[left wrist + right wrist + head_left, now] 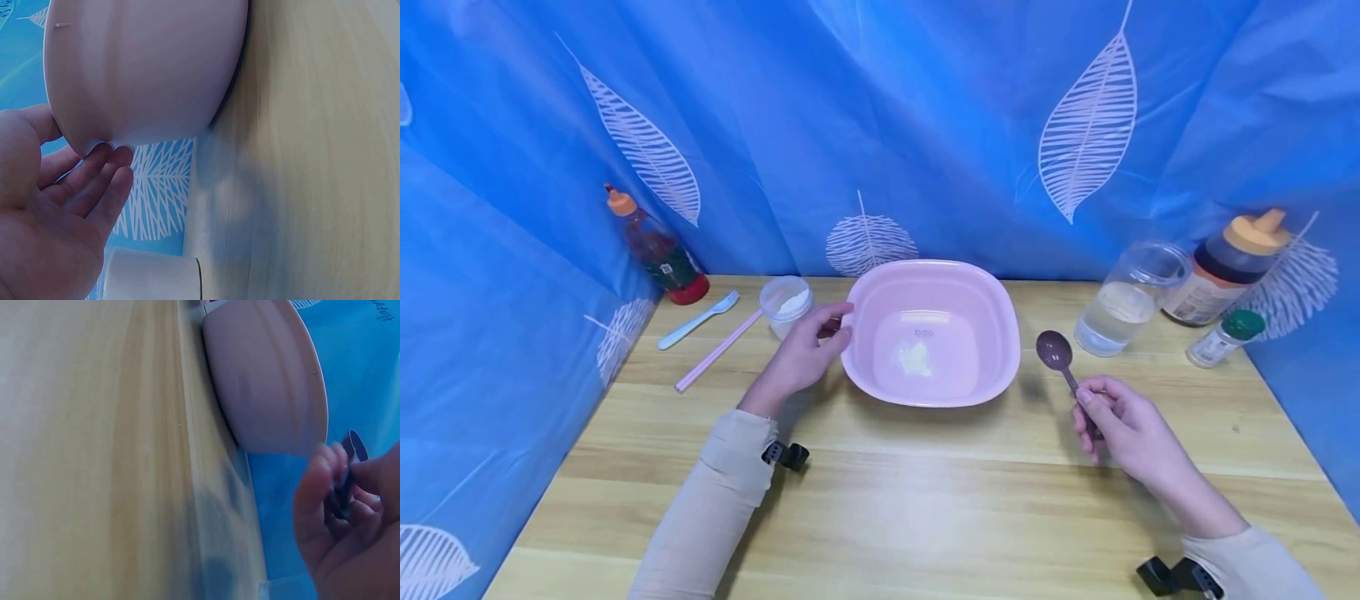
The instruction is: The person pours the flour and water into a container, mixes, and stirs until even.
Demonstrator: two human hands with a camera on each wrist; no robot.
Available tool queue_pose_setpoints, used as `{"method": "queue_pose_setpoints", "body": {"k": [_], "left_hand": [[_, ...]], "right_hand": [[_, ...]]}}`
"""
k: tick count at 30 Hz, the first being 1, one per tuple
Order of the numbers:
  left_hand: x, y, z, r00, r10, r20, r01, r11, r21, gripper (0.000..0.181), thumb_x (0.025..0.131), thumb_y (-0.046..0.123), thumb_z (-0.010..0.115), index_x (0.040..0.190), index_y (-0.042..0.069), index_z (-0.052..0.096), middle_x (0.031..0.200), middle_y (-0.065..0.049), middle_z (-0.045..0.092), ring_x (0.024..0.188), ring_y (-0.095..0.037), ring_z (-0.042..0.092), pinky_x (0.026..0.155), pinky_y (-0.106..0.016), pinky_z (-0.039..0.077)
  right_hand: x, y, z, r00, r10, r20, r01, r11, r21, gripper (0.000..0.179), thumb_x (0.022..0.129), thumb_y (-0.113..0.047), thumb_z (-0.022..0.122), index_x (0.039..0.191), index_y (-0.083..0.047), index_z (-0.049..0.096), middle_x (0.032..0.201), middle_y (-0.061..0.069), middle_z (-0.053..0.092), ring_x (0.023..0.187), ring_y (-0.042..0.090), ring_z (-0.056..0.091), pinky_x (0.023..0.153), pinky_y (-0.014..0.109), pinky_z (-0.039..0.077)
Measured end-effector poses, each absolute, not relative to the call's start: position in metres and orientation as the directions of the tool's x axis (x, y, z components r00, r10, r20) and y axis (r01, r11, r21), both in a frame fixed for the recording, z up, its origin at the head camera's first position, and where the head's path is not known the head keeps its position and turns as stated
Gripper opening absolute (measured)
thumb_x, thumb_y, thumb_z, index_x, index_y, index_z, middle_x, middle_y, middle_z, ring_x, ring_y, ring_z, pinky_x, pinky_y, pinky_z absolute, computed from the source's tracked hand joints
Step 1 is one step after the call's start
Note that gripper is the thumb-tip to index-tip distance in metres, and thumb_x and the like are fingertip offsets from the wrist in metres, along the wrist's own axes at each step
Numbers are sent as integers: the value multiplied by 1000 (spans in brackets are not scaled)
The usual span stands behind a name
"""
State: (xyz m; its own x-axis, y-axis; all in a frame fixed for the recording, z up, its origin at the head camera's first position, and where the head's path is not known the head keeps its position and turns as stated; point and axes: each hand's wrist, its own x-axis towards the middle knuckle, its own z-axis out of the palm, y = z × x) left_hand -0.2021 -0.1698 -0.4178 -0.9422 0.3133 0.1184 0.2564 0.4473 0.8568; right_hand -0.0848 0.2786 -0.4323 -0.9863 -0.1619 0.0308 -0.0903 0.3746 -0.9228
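Observation:
A pink plastic basin [932,392] stands on the table near the middle. With thumb and fingers my left hand [805,354] pinches its left rim; the left wrist view shows the fingertips under the rim of the basin [150,69]. My right hand [1123,425] grips a brown spoon [1055,350] by its handle, to the right of the basin and above the table. The spoon's bowl points away from me, up and to the left. In the right wrist view the fingers hide part of the spoon handle [342,494].
Behind the left hand stands a small tub [786,302] of white powder. Farther left are a pink stick [718,350], a blue fork [698,320] and a red sauce bottle [662,250]. A cup [1120,308] of clear liquid, a dark sauce bottle [1221,267] and a green-capped jar [1225,337] stand right.

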Motion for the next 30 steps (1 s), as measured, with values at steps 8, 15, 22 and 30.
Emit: {"method": "queue_pose_setpoints", "body": {"k": [8,15,22,30], "left_hand": [[-201,-168,-418,-941,315,124,262,447,855,46,108,11,60,153,-2,56,145,-23,62,128,-40,65,115,-55,54],[-200,-167,-419,-942,307,133,266,445,855,46,108,10,60,152,-3,56,144,-25,62,127,-41,65,115,-56,53],[-200,-167,-418,-943,303,137,265,433,862,47,108,11,60,152,-3,56,145,-26,62,128,-42,65,115,-57,53],[-199,-167,-417,-945,298,131,257,433,864,47,108,11,60,152,-3,56,146,-25,62,129,-41,65,116,-56,52]], "right_hand": [[-95,274,-421,-977,-80,198,-210,535,-818,16,113,-9,54,113,2,66,71,-2,59,54,10,52,44,27,43],[-112,269,-402,-967,-107,231,-244,650,-720,21,112,-14,58,115,1,73,73,-2,57,59,7,48,49,27,40],[-127,261,-385,-959,-239,152,-269,602,-752,29,114,-9,50,132,5,68,83,3,57,57,10,46,45,29,39],[-144,251,-374,-947,-275,163,-294,548,-783,24,107,-1,62,127,9,73,95,13,79,71,9,67,59,22,57]]}}
